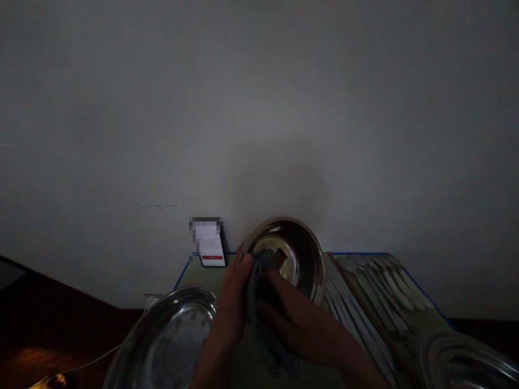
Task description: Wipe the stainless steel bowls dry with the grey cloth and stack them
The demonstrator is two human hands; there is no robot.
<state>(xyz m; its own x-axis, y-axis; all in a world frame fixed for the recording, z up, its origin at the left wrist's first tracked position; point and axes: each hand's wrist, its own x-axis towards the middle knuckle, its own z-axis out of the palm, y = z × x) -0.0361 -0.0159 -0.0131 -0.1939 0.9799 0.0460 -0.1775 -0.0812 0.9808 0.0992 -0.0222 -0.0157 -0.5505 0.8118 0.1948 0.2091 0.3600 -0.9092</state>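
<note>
A shiny metal bowl (314, 270) is tilted up with its inside facing me, near the back of the table. My left hand (235, 286) is closed on the bowl's left rim, thumb over the edge. Bunched in my right hand (286, 308) is a dark grey cloth (257, 302), pressed at the left part of the bowl's inside. Part of the cloth hangs below my fingers. The fingertips of my right hand are partly hidden by the cloth.
A large metal basin (182, 335) stands at the left, another metal vessel (466, 356) at the lower right. Spoons and other long utensils (377, 292) lie on the table's right side. A lit phone (213, 248) leans on the wall (259, 108) behind.
</note>
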